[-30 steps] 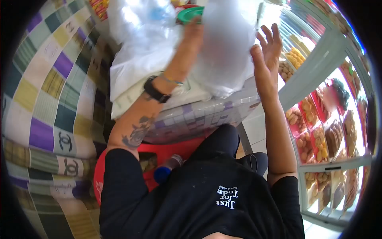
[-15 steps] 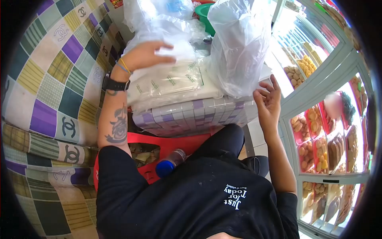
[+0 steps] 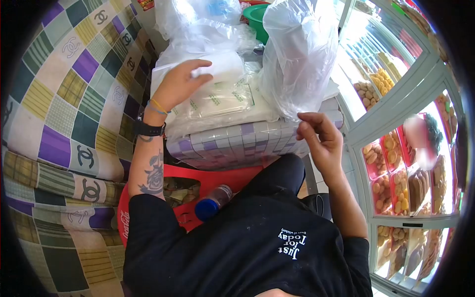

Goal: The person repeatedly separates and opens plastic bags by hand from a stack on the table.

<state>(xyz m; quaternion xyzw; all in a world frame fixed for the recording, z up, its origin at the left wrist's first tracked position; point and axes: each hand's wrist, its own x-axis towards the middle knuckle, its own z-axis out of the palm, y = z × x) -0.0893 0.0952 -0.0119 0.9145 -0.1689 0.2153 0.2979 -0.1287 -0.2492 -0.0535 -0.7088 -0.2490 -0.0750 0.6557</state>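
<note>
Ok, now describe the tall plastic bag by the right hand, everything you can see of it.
The tall plastic bag is whitish, translucent, thin and glossy, creased all over. It looks puffed out, narrowing toward its near end by the table's front edge. Its far side partly hides a green basin. The right hand's fingertips are at its near end; I cannot tell whether they touch it. Any contents are not discernible.

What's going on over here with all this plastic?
A person has both bare hands at a table with a checked cover. Their left hand is open over flat plastic packs; whether it touches them is unclear. The right hand, fingers curled, is by the lower end of a puffed-up plastic bag; I can't tell whether it grips it. A green tub sits behind that bag.
</note>
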